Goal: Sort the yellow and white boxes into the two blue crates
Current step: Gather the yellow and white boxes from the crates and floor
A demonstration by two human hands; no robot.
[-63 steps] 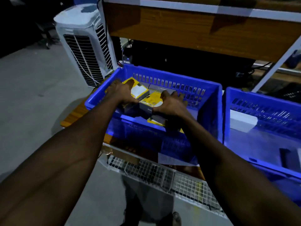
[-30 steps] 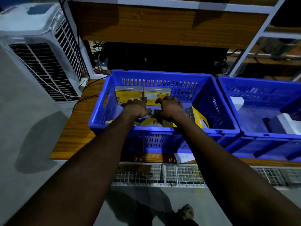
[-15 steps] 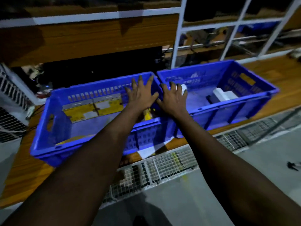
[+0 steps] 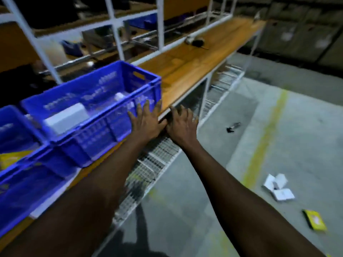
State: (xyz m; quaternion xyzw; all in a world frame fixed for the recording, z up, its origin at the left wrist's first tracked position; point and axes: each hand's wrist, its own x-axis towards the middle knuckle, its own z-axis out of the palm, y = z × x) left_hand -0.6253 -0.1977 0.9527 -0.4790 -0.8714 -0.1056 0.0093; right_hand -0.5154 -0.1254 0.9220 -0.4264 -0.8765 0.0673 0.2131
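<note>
Hovering left hand (image 4: pixel 146 123) near blue crate (image 4: pixel 96 132).

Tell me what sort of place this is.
Probably a warehouse or stockroom: white metal racking with a wooden shelf, blue plastic crates, and a concrete floor with a painted yellow line.

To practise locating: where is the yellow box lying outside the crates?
In the head view the yellow box lies on the floor at lower right, just below the white boxes.
</note>
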